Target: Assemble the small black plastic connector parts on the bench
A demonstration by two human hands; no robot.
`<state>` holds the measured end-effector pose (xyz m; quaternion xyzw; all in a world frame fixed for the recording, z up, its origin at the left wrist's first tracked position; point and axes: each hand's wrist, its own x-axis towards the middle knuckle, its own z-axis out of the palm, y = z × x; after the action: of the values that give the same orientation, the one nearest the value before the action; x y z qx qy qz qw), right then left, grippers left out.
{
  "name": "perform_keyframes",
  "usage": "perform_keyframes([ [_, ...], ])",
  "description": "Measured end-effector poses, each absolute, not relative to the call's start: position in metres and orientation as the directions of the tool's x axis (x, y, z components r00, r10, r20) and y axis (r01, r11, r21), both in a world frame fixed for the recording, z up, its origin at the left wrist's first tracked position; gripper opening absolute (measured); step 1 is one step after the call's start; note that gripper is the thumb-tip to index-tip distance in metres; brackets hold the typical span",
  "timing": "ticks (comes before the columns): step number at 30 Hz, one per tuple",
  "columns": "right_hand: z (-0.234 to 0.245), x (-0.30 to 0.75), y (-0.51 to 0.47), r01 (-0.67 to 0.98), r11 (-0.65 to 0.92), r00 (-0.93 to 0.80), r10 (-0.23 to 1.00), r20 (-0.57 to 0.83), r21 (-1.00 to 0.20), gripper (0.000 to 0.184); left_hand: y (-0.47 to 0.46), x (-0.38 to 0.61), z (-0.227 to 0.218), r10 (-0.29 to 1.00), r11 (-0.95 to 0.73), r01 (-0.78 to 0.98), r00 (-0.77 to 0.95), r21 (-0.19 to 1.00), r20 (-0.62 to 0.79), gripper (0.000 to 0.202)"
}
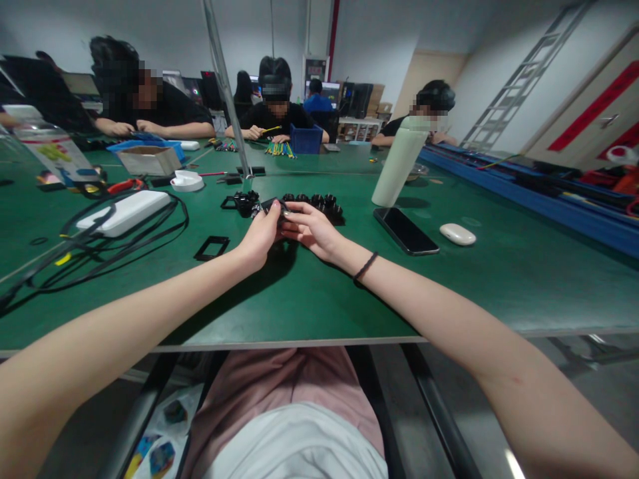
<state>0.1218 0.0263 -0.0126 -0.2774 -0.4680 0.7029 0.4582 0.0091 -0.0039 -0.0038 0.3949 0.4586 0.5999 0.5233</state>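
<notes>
Between my two hands is a small black part [272, 203], mostly hidden by the fingers. My left hand [262, 233] closes on it from the left, thumb on top. From the right, the bent fingers of my right hand [314, 229] grip the same part. Just behind, several round black pieces [324, 201] stand in rows on the green table. Left of my hands lies a cluster of black parts [245, 202] with a square frame at its end. A loose black square frame [212, 248] rests flat, nearer to me.
On the left, a white power strip [124, 213] lies among looped black cables [150, 249]. At right are a pale green bottle [401, 163], a phone [406, 230] and a white oval case [458, 234]. A metal pole [229, 93] rises behind my hands. Co-workers sit across the table [499, 286].
</notes>
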Motion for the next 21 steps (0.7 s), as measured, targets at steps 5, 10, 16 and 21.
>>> perform_keyframes([
  [5, -0.009, 0.12, 0.023, -0.361, -0.157, -0.43, 0.903, 0.015, -0.919, 0.018, 0.003, 0.006, -0.004, 0.976, 0.048, -0.365, -0.179, 0.93, -0.121, 0.027],
  [10, -0.008, 0.12, 0.022, -0.299, -0.155, -0.421, 0.907, -0.016, -0.941, 0.015, 0.008, 0.002, -0.005, 0.961, 0.08, -0.425, -0.208, 0.901, -0.184, 0.028],
  [16, -0.005, 0.12, 0.019, -0.292, -0.163, -0.406, 0.913, -0.032, -0.942, 0.015, 0.009, 0.001, -0.004, 0.96, 0.1, -0.419, -0.198, 0.902, -0.199, 0.028],
  [21, -0.005, 0.118, 0.019, -0.308, -0.175, -0.375, 0.926, -0.049, -0.935, 0.017, 0.006, 0.003, -0.002, 0.961, 0.093, -0.429, -0.198, 0.898, -0.194, 0.026],
])
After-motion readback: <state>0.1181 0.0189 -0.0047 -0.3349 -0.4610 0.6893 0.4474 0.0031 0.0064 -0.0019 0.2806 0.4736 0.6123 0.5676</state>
